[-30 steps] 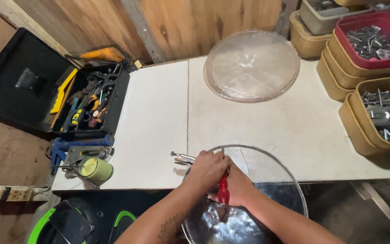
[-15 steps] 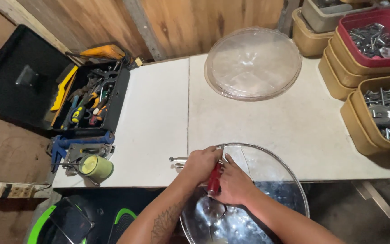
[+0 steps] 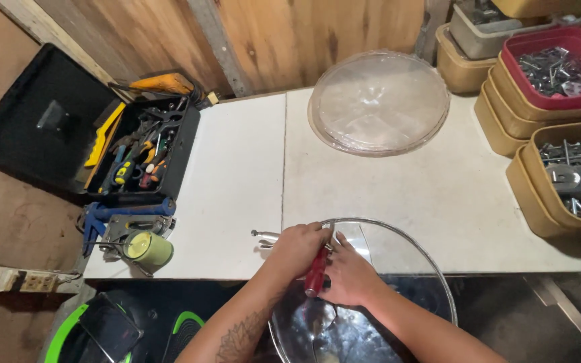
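Observation:
A large shiny metal bowl-shaped reflector (image 3: 432,269) rests at the near edge of the white table (image 3: 237,188), overhanging toward me. My left hand (image 3: 297,247) sits on its rim, fingers curled over a small metal fitting (image 3: 263,236) that sticks out to the left. My right hand (image 3: 347,275) is pressed against the rim beside it. A red-handled tool (image 3: 316,272) stands between the two hands; which hand grips it is unclear.
A clear plastic dome (image 3: 378,101) lies at the back of the table. An open black toolbox (image 3: 139,158) with hand tools sits on the left, a blue clamp and yellow-green roll (image 3: 146,247) below it. Tan and red bins (image 3: 559,74) of metal parts line the right side.
The red-handled tool has risen from low inside the reflector up to the rim, between my hands. Both hands stayed at the rim.

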